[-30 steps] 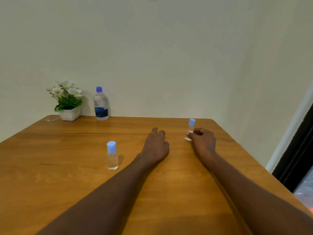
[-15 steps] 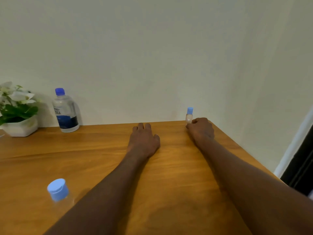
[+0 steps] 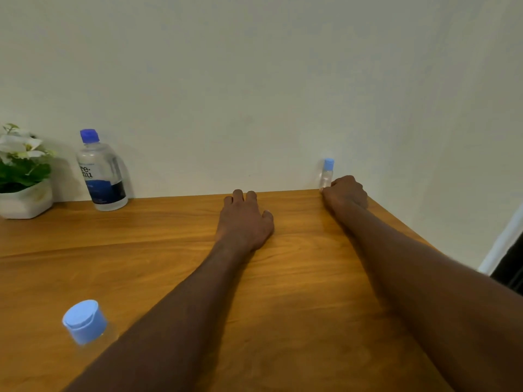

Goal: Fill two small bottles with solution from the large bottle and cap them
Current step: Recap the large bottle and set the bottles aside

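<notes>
A large clear bottle (image 3: 101, 172) with a blue cap and dark blue label stands at the back left of the wooden table (image 3: 141, 250). One small clear bottle (image 3: 327, 174) with a light-blue cap stands upright at the far right corner; my right hand (image 3: 345, 193) curls round its base. A second small capped bottle (image 3: 85, 322) stands near the front left, seen from above, beside my left forearm. My left hand (image 3: 244, 220) rests flat on the table, fingers straight, holding nothing.
A white pot of white flowers (image 3: 24, 176) stands at the far left beside the large bottle. The table butts against a pale wall. Its right edge runs diagonally toward a dark doorway (image 3: 509, 267).
My right hand has carried the small bottle farther back to the table's far right corner. My left hand slid forward. The view moved closer, so the other small bottle now lies low left.
</notes>
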`<state>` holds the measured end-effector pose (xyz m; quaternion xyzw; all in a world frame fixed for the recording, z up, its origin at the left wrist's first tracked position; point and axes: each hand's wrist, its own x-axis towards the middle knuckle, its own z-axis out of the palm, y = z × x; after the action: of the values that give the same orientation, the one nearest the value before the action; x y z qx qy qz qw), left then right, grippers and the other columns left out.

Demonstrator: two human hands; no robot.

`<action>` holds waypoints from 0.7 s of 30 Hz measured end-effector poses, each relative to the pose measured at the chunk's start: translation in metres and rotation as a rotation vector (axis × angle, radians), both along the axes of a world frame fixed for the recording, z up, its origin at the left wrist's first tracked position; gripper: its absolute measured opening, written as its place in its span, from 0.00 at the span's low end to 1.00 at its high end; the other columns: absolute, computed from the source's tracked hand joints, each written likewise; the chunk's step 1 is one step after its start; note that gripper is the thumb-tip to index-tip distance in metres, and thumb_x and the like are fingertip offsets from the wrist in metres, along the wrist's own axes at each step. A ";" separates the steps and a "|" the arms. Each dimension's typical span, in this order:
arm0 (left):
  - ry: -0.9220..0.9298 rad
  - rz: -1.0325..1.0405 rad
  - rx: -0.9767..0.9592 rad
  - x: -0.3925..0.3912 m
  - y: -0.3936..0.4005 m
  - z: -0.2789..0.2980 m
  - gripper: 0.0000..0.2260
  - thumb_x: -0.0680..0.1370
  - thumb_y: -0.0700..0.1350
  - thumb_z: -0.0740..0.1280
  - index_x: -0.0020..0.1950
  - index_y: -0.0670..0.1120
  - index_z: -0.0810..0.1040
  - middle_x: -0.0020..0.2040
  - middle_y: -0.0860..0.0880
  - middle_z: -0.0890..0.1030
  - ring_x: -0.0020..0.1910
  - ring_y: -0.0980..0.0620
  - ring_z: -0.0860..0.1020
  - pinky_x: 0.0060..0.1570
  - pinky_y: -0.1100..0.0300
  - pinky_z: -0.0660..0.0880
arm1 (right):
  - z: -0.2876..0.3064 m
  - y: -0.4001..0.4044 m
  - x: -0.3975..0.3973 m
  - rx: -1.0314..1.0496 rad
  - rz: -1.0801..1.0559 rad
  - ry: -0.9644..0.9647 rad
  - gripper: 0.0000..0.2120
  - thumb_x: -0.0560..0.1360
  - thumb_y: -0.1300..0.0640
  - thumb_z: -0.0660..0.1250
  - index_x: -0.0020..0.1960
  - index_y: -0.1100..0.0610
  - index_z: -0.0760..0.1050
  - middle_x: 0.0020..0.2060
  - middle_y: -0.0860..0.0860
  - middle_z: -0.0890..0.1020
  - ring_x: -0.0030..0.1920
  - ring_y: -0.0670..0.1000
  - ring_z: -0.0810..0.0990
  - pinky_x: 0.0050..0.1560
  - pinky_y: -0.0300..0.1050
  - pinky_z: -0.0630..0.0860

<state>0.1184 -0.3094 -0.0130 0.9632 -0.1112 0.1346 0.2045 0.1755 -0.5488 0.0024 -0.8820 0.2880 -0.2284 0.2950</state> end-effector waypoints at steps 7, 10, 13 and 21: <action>-0.017 0.005 -0.004 0.002 0.001 -0.002 0.22 0.82 0.57 0.59 0.70 0.43 0.70 0.69 0.42 0.70 0.68 0.42 0.67 0.69 0.46 0.69 | 0.001 0.001 -0.003 -0.016 0.020 0.037 0.15 0.79 0.48 0.72 0.58 0.56 0.77 0.52 0.55 0.83 0.48 0.54 0.81 0.43 0.47 0.74; -0.025 -0.011 -0.024 0.001 0.002 0.000 0.21 0.82 0.56 0.60 0.68 0.43 0.71 0.67 0.42 0.71 0.67 0.42 0.68 0.69 0.46 0.70 | 0.006 0.004 -0.014 0.011 0.061 0.055 0.22 0.78 0.49 0.73 0.66 0.58 0.72 0.57 0.55 0.81 0.54 0.56 0.82 0.46 0.48 0.76; -0.015 -0.015 -0.026 -0.006 0.004 0.005 0.20 0.82 0.55 0.61 0.66 0.42 0.73 0.65 0.42 0.73 0.66 0.43 0.70 0.67 0.47 0.72 | 0.007 0.006 -0.033 0.033 0.136 0.069 0.24 0.75 0.50 0.74 0.66 0.58 0.70 0.55 0.54 0.81 0.53 0.56 0.82 0.45 0.48 0.78; 0.150 -0.071 -0.271 -0.062 0.008 0.057 0.17 0.79 0.42 0.65 0.68 0.43 0.75 0.64 0.44 0.78 0.60 0.45 0.77 0.52 0.56 0.73 | 0.018 0.041 -0.113 0.393 0.464 -0.038 0.11 0.76 0.58 0.75 0.57 0.57 0.78 0.53 0.53 0.81 0.53 0.52 0.79 0.58 0.50 0.79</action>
<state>0.0564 -0.3009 0.0436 0.9296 -0.1105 0.0688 0.3449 0.0621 -0.5074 0.0201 -0.8458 0.1122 -0.1111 0.5097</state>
